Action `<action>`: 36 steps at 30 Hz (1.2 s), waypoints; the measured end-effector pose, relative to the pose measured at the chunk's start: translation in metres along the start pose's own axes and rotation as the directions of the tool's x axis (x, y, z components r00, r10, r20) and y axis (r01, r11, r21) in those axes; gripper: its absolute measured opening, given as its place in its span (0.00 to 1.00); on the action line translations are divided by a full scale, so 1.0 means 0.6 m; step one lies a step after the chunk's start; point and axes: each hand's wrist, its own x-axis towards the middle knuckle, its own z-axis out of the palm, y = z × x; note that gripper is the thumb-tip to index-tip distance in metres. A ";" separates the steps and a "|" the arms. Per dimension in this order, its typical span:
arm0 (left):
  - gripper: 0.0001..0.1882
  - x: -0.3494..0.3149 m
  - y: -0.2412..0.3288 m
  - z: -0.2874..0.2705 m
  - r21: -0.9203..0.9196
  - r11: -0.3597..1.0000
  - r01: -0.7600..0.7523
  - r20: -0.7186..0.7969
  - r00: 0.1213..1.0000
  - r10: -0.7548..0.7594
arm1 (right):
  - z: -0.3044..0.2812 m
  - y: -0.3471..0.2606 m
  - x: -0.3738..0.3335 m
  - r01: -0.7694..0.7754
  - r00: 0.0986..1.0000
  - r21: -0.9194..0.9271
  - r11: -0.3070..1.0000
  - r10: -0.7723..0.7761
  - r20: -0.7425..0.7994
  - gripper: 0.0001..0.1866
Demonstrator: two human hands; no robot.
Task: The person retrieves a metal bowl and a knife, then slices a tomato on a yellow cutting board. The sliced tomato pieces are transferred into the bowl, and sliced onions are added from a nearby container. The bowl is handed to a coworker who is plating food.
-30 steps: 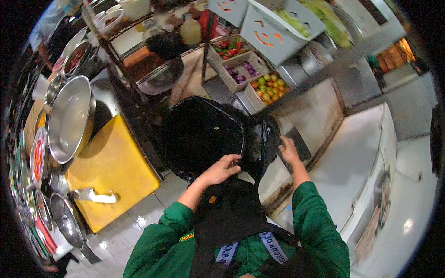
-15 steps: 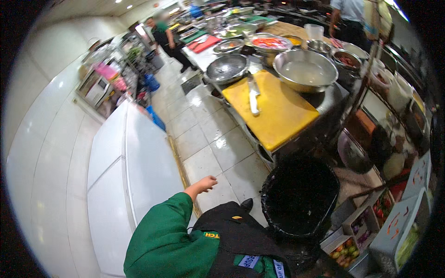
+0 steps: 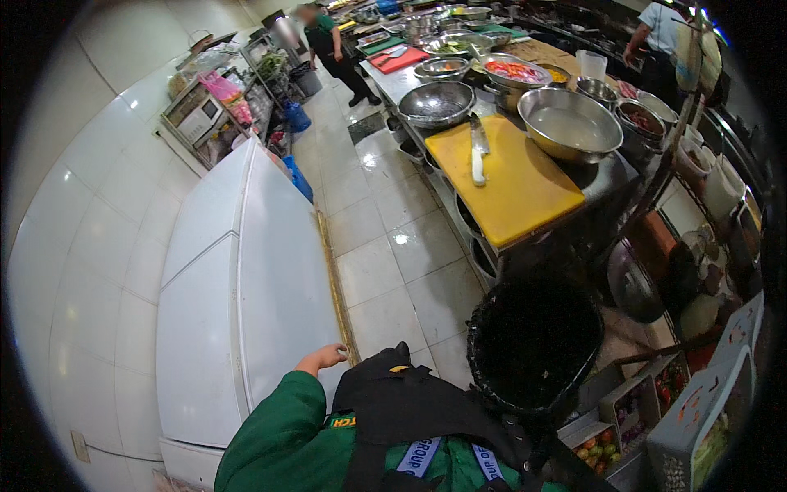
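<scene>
My left hand hangs low at my side, beside the long white cabinet or freezer. It holds nothing, and its fingers are loosely bent and apart. A green sleeve covers that arm. My right hand is out of view. Ahead on the steel table, a yellow cutting board bears a knife with a white handle. Next to the board stand a large steel bowl of cloudy liquid and a dark wet pan. Below the board's near edge is a bin lined with black plastic.
Bowls of cut vegetables and a red board stand farther along the table. Vegetable crates sit low at right. A person in dark apron is in the tiled aisle; another person is at far right.
My view has shifted, so the table and board appear farther right. My left hand has dropped lower and closer to my body. The person in the aisle has changed posture.
</scene>
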 end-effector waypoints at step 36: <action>0.41 0.236 0.372 -0.376 -0.947 0.274 0.168 0.316 0.333 0.888 | 0.016 -0.862 -0.923 0.480 0.205 0.861 0.167 -0.976 0.075 0.29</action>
